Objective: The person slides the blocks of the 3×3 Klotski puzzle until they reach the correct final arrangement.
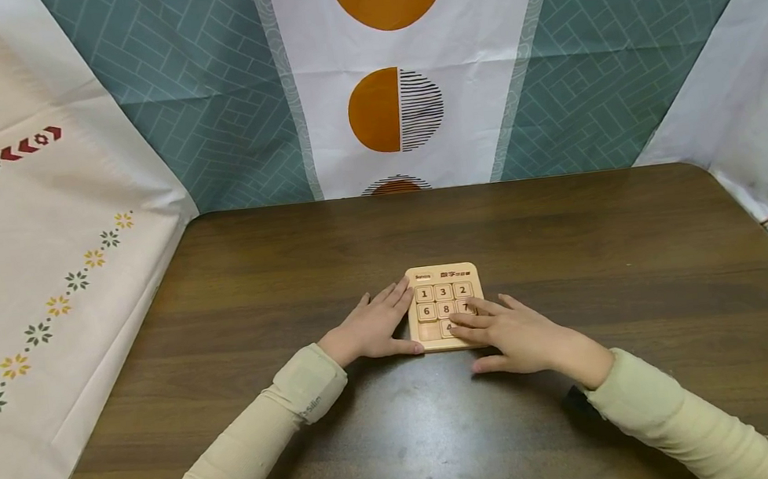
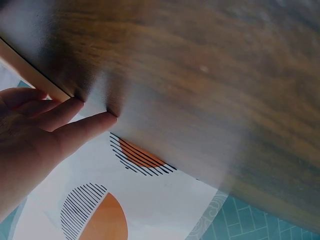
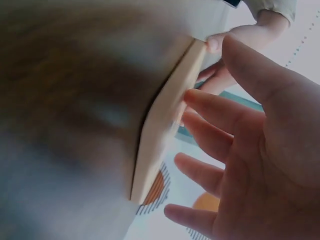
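A pale wooden number slide puzzle (image 1: pixel 441 274) lies flat on the table. Its upper row reads 1, 3, 2, and the middle row 6, 8, 7. An open slot shows at the lower left, beside the partly covered 4 tile; the lower right corner is hidden under fingers. Along the puzzle's left edge rests my left hand (image 1: pixel 373 328), fingers fairly straight, with the thumb at the near left corner. My right hand (image 1: pixel 519 335) reaches over the right side, its extended fingertips at the 7 and 4 tiles. The right wrist view shows the puzzle's side (image 3: pixel 167 117) below these fingers.
The brown wooden table (image 1: pixel 287 258) spreads around the puzzle. A patterned cloth (image 1: pixel 213 117) hangs behind its far edge, and a white embroidered cloth (image 1: pixel 16 258) hangs at the left.
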`<state>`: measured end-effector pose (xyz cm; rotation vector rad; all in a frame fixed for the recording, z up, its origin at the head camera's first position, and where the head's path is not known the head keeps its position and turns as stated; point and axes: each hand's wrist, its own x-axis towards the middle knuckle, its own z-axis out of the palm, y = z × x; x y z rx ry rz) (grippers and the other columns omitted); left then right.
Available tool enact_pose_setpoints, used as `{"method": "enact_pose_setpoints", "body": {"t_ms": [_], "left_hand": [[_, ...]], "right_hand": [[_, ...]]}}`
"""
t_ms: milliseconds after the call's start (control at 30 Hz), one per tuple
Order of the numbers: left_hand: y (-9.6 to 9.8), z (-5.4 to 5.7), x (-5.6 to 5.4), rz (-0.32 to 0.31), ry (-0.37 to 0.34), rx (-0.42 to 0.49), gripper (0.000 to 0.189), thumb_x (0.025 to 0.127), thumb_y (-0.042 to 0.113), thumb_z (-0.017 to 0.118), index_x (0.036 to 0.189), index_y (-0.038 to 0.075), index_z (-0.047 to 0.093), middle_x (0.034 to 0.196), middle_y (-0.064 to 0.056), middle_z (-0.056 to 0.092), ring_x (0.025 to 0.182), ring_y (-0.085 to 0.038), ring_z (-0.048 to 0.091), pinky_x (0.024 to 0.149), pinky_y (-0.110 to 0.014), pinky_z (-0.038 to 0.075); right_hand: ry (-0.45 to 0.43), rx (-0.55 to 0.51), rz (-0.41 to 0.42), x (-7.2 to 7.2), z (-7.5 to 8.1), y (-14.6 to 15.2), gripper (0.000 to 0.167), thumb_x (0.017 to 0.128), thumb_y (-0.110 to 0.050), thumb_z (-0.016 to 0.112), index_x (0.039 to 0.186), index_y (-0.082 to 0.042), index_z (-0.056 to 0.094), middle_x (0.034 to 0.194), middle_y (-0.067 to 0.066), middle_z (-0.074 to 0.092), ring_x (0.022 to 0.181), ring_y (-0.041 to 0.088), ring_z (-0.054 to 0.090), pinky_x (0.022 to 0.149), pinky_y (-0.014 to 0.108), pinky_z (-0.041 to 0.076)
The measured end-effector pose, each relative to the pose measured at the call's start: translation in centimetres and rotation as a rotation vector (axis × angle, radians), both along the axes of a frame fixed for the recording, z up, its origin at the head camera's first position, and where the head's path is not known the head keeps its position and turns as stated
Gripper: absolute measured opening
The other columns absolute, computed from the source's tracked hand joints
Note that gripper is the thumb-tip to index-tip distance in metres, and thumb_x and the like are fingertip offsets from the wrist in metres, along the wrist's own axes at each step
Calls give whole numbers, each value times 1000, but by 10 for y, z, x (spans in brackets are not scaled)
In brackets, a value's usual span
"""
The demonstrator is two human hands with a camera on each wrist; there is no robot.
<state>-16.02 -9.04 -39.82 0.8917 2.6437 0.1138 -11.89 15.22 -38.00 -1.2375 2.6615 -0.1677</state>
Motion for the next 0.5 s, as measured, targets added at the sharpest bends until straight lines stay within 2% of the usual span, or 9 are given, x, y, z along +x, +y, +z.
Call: {"method": "enact_pose_setpoints", "body": {"t_ms": [167, 500], "left_hand": [[0, -1, 0, -4, 1, 0, 97, 80, 65, 50, 146, 5, 12, 152, -9, 1, 137, -26, 11, 102, -54, 20], [-1, -1, 0, -10, 10, 15, 96, 81, 64, 51, 146, 4, 14, 152, -10, 3, 137, -27, 13, 102, -55, 20]], "right_hand": [[28, -6, 6, -4, 1, -11, 60, 86, -46, 56, 135, -13, 47, 142, 7, 38, 131, 35, 26, 95, 62, 24], [4, 37, -63, -14, -2, -33, 61, 87, -48, 54, 137, -14, 45, 142, 5, 37, 133, 34, 24, 97, 62, 21]]}}
